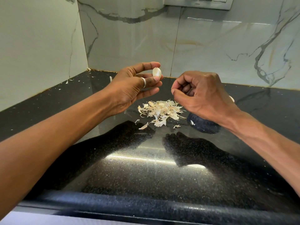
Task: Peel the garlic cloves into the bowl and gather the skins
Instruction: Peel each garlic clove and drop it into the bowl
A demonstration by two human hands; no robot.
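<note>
The left hand, a ring on one finger, pinches a pale garlic clove between its thumb and fingertips. Below and just right of those fingertips, the pile of skins lies on the black counter. The right hand hangs above the pile's right edge, its fingers curled inward, with nothing visible in them.

Both forearms are bare to the frame's edge. The left hand wears a plain silver ring. Tendons and veins stand out on the right hand's back.
</note>
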